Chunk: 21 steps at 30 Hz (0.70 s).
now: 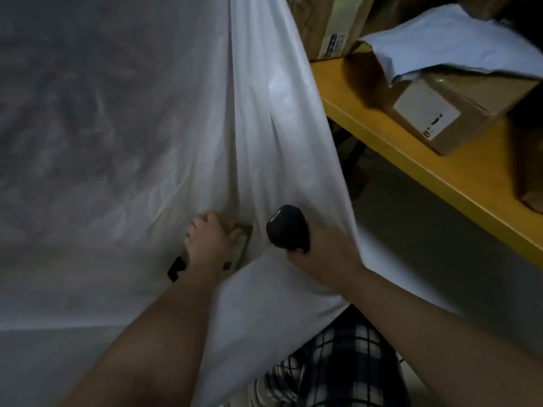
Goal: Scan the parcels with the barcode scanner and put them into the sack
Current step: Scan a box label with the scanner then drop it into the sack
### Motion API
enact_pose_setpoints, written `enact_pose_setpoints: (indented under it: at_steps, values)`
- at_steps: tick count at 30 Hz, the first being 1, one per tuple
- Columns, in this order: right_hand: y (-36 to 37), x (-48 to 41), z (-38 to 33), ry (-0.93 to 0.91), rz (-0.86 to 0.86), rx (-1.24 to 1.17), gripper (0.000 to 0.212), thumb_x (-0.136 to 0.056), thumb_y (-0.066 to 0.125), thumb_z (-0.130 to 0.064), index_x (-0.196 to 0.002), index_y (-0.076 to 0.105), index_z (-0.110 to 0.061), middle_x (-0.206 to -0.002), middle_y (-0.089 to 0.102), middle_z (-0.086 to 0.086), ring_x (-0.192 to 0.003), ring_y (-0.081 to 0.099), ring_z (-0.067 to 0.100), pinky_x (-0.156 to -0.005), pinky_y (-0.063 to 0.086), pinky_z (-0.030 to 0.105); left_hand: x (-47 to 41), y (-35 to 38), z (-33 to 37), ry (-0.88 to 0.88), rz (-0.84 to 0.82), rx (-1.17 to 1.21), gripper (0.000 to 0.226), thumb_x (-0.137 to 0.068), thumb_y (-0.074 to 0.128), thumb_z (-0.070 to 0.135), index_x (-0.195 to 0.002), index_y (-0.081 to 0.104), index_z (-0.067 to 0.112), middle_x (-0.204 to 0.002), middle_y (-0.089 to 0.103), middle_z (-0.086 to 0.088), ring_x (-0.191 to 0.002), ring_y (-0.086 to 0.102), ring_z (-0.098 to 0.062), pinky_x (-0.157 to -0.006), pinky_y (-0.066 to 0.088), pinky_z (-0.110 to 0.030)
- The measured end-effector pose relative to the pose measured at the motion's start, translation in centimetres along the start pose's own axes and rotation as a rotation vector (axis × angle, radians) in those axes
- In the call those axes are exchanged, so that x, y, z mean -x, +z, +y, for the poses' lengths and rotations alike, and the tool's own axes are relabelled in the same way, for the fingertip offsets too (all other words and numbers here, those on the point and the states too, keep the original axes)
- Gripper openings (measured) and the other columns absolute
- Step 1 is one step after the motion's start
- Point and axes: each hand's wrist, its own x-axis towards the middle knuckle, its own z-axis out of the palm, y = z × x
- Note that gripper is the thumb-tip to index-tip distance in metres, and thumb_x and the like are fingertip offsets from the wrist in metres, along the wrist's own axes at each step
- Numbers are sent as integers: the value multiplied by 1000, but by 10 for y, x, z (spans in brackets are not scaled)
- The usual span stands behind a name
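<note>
A big white sack (258,118) hangs in front of me and fills the left and middle of the view. My left hand (207,239) reaches down into its mouth and holds a small brown parcel (239,230), mostly hidden by the fingers and the sack's folds. My right hand (324,257) grips the black barcode scanner (288,227) and presses against the sack's near edge. A brown cardboard parcel (458,104) with a white label lies on the yellow table (435,171) at the right, under a pale blue mailer bag (452,42).
More brown boxes (326,22) stand at the back of the table. Another brown parcel (531,160) sits at the right edge. A small black object (176,268) shows beside my left wrist. My checked shorts (338,371) are below.
</note>
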Motion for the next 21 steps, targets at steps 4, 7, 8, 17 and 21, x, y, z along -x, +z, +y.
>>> enact_pose_setpoints:
  at_steps: [4,7,8,17,21]
  values:
    - [-15,21,-7,-34,94,-47,26,-83,64,-24,-72,41,-28,-66,48,-8,-63,49,11,-53,35,23,22,-32,24,137,94,176,62,-87,65,28,-141,40,12,-139,40,-13,-124,42,-32,-103,36,-39]
    - [-35,47,-12,-13,230,-91,21,-83,67,-28,-83,46,-28,-67,50,-10,-67,52,15,-54,36,27,51,-62,54,271,205,403,54,-87,66,21,-136,46,7,-135,44,-15,-122,44,-32,-102,35,-36]
    - [-44,57,-12,-6,294,-135,23,-83,69,-28,-82,47,-28,-67,50,-11,-68,54,17,-56,36,27,63,-73,66,315,239,457,50,-90,64,21,-135,48,8,-134,45,-14,-122,44,-30,-102,34,-34]
    - [-132,171,7,-33,656,-481,17,-80,74,-29,-81,59,-20,-66,63,-3,-67,62,7,-58,45,22,187,-142,175,773,215,551,46,-91,61,22,-135,47,18,-132,45,-4,-124,43,-18,-105,38,-33]
    - [-170,214,31,-20,824,-488,16,-80,75,-25,-86,61,-25,-67,62,-6,-65,58,-3,-58,42,17,227,-152,223,950,154,494,46,-92,60,27,-136,46,18,-132,43,-2,-126,40,-18,-106,35,-29]
